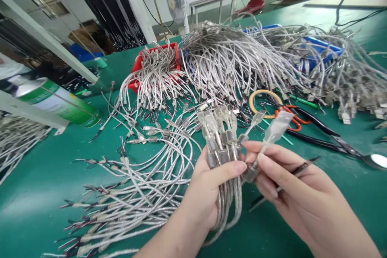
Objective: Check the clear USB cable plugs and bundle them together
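Observation:
A bundle of silvery USB cables (227, 193) is gripped in my left hand (203, 185), thumb across it, with the USB plugs and grey ferrite beads pointing up. Between thumb and fingertips, my right hand (290, 181) pinches one more USB cable (276, 129) just below its clear plug, close beside the bundle. A slim dark tool (298, 169) also lies through the right hand's fingers; its kind is not clear. Left of my hands, loose cables (145, 193) spread over the table, their stripped wire ends toward the left.
Cables fill a red bin (178, 54) and heap over blue bins (325, 50) at the back of the green table (27, 205). A tape roll (252, 102) and orange-and-black-handled scissors (338, 143) lie right of my hands. A spray can (65, 102) lies behind a white post at left.

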`<state>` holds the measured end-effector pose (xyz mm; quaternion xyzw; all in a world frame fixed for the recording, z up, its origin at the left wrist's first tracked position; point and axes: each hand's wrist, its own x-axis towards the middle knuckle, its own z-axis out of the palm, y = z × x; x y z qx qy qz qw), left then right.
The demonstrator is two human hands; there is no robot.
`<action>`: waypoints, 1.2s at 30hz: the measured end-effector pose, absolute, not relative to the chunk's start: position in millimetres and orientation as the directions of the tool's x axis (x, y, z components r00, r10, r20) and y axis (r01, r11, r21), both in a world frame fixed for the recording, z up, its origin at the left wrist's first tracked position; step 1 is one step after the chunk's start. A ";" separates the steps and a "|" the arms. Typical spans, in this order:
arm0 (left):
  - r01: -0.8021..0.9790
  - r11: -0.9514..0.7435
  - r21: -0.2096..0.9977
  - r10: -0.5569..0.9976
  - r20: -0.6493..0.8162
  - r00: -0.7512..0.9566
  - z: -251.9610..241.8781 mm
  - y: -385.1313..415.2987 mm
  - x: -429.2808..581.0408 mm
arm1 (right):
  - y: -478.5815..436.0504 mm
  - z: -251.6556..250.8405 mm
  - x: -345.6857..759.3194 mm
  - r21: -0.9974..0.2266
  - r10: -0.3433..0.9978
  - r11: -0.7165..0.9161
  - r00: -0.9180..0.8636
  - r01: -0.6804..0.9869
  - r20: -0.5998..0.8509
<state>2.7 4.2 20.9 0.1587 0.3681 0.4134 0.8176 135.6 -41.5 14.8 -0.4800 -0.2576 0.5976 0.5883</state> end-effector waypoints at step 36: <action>-0.502 0.637 0.585 0.764 -0.391 0.514 20.9 1.3 -4.4 | -46.2 13.1 145.8 -0.792 0.923 -0.295 0.056 -0.535 -0.381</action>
